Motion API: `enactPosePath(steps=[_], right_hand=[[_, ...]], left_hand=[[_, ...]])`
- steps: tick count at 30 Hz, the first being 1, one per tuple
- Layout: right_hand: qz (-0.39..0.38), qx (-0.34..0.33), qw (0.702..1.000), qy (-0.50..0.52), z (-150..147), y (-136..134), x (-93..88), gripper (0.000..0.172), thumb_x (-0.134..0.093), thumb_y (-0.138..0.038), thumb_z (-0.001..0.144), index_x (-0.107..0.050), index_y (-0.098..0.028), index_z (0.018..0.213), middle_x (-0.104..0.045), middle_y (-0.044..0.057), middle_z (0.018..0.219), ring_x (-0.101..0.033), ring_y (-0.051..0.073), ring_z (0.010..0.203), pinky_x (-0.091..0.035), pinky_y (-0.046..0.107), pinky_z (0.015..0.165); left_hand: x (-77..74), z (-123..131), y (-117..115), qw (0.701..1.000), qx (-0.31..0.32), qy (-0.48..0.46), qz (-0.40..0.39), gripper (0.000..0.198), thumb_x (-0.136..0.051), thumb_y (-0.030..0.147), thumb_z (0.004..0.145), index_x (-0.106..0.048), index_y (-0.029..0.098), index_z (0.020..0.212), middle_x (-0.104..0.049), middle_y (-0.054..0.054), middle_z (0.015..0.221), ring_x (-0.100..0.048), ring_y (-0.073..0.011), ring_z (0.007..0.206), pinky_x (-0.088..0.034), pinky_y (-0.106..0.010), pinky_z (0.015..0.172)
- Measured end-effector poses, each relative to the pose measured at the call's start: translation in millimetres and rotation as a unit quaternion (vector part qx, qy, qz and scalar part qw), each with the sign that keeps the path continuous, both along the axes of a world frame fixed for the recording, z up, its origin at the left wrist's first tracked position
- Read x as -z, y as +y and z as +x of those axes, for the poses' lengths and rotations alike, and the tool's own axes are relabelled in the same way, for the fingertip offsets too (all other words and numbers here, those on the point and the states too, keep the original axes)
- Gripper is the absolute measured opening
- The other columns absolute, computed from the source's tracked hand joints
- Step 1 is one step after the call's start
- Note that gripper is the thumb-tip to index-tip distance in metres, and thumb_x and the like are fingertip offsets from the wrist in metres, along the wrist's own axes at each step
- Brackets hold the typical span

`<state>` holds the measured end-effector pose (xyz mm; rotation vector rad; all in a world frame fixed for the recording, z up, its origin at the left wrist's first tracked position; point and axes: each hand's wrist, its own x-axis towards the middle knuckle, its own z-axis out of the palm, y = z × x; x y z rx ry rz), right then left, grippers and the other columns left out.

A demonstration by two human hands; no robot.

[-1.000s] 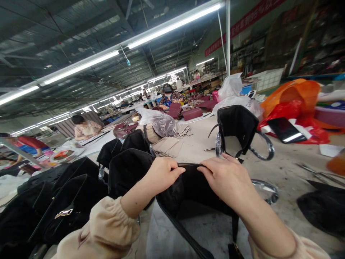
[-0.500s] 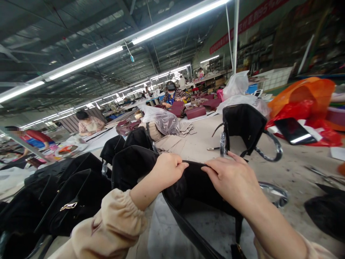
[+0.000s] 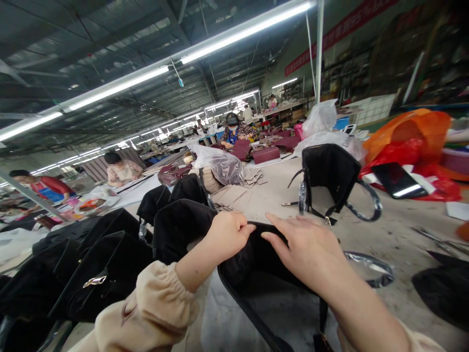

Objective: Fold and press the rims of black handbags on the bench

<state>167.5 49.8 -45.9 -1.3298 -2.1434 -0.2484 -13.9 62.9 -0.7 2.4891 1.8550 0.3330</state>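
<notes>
1. Via head cam, I have my L hand (image 3: 229, 234) w/ its fingers clamped on the top edge of the blk bag (image 3: 269, 259).
2. My R hand (image 3: 309, 249) is at the same edge; its thumb and index are apart, and I cannot tell if they touch it.
3. This bag is approx. ctr., btwn. my forearms.
4. A 2nd blk bag (image 3: 326, 176) stands beyond the R hand, on the counter (image 3: 395, 234).
5. More blk bags (image 3: 106, 269) are to my L.

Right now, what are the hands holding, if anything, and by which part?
The left hand pinches a black bag by its far top edge. The right hand is open at that edge; whether it touches is unclear.
</notes>
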Motion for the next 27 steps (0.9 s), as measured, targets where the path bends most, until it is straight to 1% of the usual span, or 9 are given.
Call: enactPosePath(steps=[2,5,10,15,17,19,21,22,27], right_hand=[[0.006,0.002,1.000,0.000,-8,0,0.0,0.019,-0.058,-0.036,0.088,-0.070,-0.021,0.089,-0.071,0.005,0.075,-0.063,0.020,0.071,-0.041,0.032,0.072],[0.024,-0.002,1.000,0.012,-17,4,1.7,0.025,-0.056,-0.027,0.090,-0.065,-0.019,0.068,-0.067,0.004,0.067,-0.062,0.018,0.068,-0.040,0.032,0.078],[0.033,-0.020,0.999,0.034,-17,0,-0.3,0.024,-0.057,-0.021,0.088,-0.063,-0.019,0.065,-0.065,0.002,0.064,-0.061,0.016,0.065,-0.038,0.033,0.089],[0.052,0.008,0.998,0.017,7,-17,-11.6,0.024,-0.059,-0.022,0.086,-0.061,-0.019,0.062,-0.064,0.001,0.061,-0.061,0.017,0.062,-0.038,0.034,0.091],[0.049,0.039,0.998,-0.001,19,-20,-13.6,0.024,-0.059,-0.023,0.085,-0.061,-0.019,0.062,-0.065,0.002,0.062,-0.061,0.018,0.062,-0.040,0.034,0.086],[0.029,0.069,0.997,-0.013,29,-20,-13.3,0.022,-0.059,-0.023,0.085,-0.061,-0.020,0.063,-0.066,0.003,0.063,-0.061,0.019,0.063,-0.041,0.033,0.076],[0.003,0.081,0.997,-0.016,36,-19,-12.1,0.021,-0.059,-0.023,0.085,-0.062,-0.021,0.064,-0.067,0.003,0.065,-0.062,0.020,0.065,-0.040,0.033,0.068],[-0.005,0.079,0.997,-0.016,38,-18,-11.6,0.021,-0.059,-0.023,0.085,-0.062,-0.021,0.065,-0.067,0.002,0.066,-0.062,0.020,0.065,-0.040,0.032,0.066],[-0.018,0.077,0.997,-0.007,41,-17,-11.0,0.021,-0.059,-0.023,0.085,-0.062,-0.021,0.065,-0.067,0.003,0.067,-0.062,0.020,0.066,-0.037,0.031,0.061]], left_hand=[[0.1,0,-1,1.000,-0.001,0.002,-0.001,0.037,-0.056,0.032,0.085,-0.057,0.015,0.053,-0.055,0.000,0.057,-0.050,-0.0118,0.057,-0.033,-0.024,0.057],[0.8,0,-1,1.000,-0.001,-0.007,-0.001,0.036,-0.056,0.030,0.085,-0.055,0.015,0.052,-0.054,0.000,0.056,-0.049,-0.0114,0.057,-0.033,-0.024,0.057],[-1.6,0,-3,1.000,0.003,-0.018,-0.004,0.035,-0.058,0.028,0.084,-0.055,0.015,0.051,-0.054,0.001,0.056,-0.049,-0.0111,0.056,-0.035,-0.023,0.057],[-5.6,17,-10,0.996,0.070,-0.052,-0.007,0.032,-0.059,0.028,0.085,-0.061,0.016,0.055,-0.060,0.000,0.059,-0.056,-0.0122,0.059,-0.039,-0.023,0.058],[-4.3,27,-13,0.992,0.099,-0.077,-0.002,0.026,-0.063,0.031,0.083,-0.065,0.018,0.061,-0.067,-0.002,0.068,-0.062,-0.0142,0.067,-0.044,-0.024,0.064],[-2.7,35,-16,0.988,0.116,-0.106,0.012,0.018,-0.068,0.034,0.079,-0.069,0.019,0.070,-0.073,-0.005,0.089,-0.067,-0.0182,0.083,-0.048,-0.026,0.079],[-2.2,40,-18,0.987,0.107,-0.117,0.032,0.019,-0.073,0.038,0.074,-0.070,0.020,0.079,-0.071,-0.008,0.107,-0.066,-0.0222,0.098,-0.047,-0.030,0.091],[-2.6,41,-18,0.988,0.096,-0.110,0.041,0.022,-0.074,0.040,0.073,-0.070,0.020,0.081,-0.071,-0.008,0.108,-0.065,-0.0230,0.099,-0.047,-0.032,0.092],[-6.1,48,-14,0.997,0.059,-0.041,0.023,0.019,-0.068,0.033,0.079,-0.067,0.019,0.067,-0.070,-0.002,0.073,-0.063,-0.0169,0.071,-0.046,-0.026,0.069]])
